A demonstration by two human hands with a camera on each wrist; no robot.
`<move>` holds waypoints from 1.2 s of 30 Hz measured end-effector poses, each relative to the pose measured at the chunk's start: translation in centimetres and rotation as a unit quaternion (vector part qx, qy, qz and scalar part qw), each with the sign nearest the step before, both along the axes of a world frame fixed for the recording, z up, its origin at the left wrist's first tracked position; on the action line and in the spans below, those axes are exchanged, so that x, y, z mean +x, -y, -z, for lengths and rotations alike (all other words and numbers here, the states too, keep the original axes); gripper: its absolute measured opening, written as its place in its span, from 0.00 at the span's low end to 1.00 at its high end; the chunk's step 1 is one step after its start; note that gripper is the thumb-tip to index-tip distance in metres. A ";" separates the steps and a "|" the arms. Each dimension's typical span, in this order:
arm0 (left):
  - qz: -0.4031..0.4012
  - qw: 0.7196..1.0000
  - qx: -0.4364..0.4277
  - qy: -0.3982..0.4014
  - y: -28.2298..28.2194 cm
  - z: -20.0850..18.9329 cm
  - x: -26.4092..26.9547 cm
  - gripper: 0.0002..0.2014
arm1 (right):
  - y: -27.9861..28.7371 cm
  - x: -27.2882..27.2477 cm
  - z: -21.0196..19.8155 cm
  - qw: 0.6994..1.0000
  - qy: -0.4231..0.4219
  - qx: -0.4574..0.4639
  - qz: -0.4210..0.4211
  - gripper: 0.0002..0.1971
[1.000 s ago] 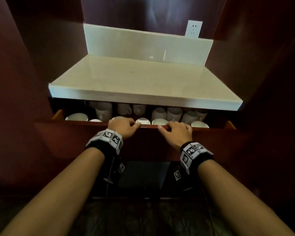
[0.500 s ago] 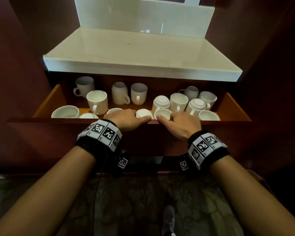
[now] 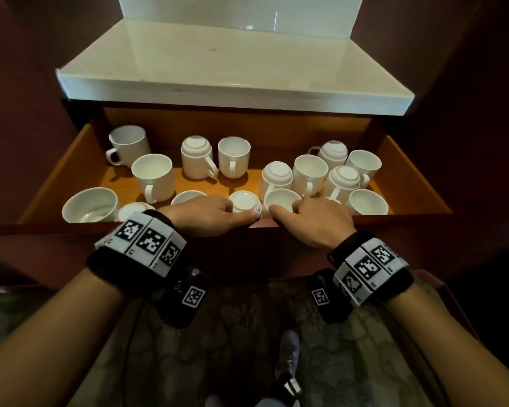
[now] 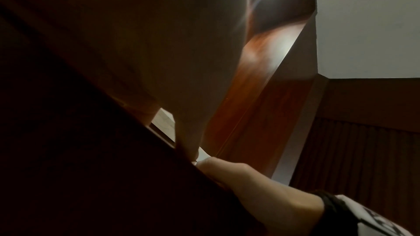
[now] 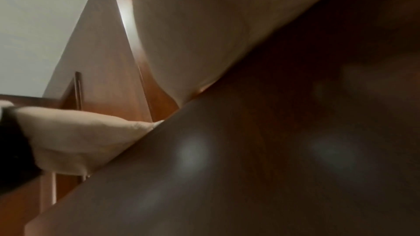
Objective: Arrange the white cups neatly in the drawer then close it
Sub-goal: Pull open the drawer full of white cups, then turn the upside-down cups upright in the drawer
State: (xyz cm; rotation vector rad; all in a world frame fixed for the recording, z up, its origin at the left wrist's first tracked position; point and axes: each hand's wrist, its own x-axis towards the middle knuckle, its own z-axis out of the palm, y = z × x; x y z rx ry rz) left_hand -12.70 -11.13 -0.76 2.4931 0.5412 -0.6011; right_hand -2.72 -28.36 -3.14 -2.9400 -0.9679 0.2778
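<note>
Drawn further out than half a second ago, the drawer (image 3: 409, 177) now shows its whole wooden floor, and both hands remain on its front edge. At 12 o'clock above it sits a pale stone countertop (image 3: 232, 69) with a white upstand, set in an alcove of dark red-brown wood panels (image 3: 467, 113). At 6 o'clock a patterned carpet (image 3: 247, 333) and one shoe (image 3: 288, 365) show. The white cups (image 3: 153, 177) stand loosely scattered inside the drawer. I count fifteen in view, about nine with the mouth up and six turned upside down, and the hands may hide more along the front. The left hand (image 3: 206, 215) and right hand (image 3: 315, 221) lie side by side at the middle, with fingers hooked over the front panel's top edge, gripping it. Two marker-printed wristbands (image 3: 147, 245) circle the wrists.
</note>
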 end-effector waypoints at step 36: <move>-0.066 0.979 -0.175 0.075 12.6 0.8 32.3 0.19 | 9.8 30.8 -0.9 0.986 -0.166 0.015 -0.015 0.39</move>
